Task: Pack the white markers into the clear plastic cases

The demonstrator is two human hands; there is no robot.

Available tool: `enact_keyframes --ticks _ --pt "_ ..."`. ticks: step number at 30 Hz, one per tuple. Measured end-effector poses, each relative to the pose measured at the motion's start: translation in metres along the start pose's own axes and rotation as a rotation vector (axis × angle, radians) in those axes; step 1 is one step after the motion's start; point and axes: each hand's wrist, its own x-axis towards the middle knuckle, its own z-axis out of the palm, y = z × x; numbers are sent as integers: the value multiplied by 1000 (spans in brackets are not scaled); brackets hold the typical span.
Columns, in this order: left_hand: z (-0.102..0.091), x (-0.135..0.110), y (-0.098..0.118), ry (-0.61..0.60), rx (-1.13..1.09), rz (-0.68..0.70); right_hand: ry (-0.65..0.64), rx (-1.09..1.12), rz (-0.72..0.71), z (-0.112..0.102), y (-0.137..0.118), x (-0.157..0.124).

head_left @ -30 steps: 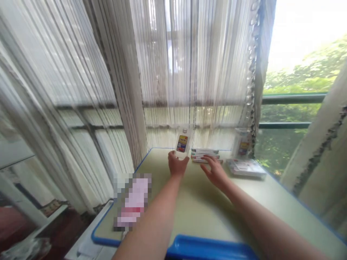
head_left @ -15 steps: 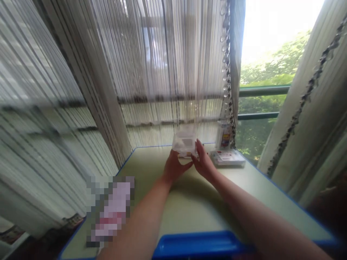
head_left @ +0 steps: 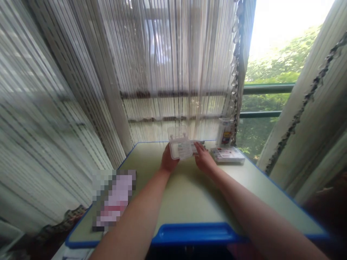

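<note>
My left hand (head_left: 168, 161) grips a small clear plastic case (head_left: 180, 144) with a label, tilted above the far end of the pale green table (head_left: 189, 195). My right hand (head_left: 204, 159) lies just right of it, fingers stretched toward a low stack of flat cases (head_left: 195, 146) at the table's back edge, touching or nearly touching them.
A clear upright case (head_left: 225, 131) and a flat clear case (head_left: 227, 154) sit at the back right. A pixelated pink item (head_left: 112, 200) lies at the left. The table has a blue rim (head_left: 195, 234). Sheer curtains (head_left: 168, 72) hang behind; an open window shows trees at right.
Both hands held the clear case half a second ago; now only my left hand holds it, lower and tilted, while my right hand has dropped to the stack of cases.
</note>
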Motion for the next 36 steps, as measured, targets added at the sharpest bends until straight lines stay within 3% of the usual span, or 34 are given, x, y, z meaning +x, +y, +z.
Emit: enact_keyframes --ticks 6,11,16,19,25,30,33,36 --pt "-3 -2 -7 120 132 45 -266 -138 -2 -8 -3 -5" --pt "-1 0 -17 164 114 -4 -185 -221 6 -7 -2 -5" --pt "4 1 -23 220 79 -74 -259 -271 75 0 5 -7" --pt "6 1 -24 229 79 -102 -219 -302 101 1 6 -8" --pt "8 2 -25 379 174 -109 -208 -336 88 -3 5 -6" --pt "11 3 -26 456 144 -194 -226 -361 73 -5 2 -6" --pt "11 3 -25 451 157 -198 -221 -350 91 -6 2 -5" --pt "10 1 -25 417 177 -193 -122 -244 167 -6 0 -3"
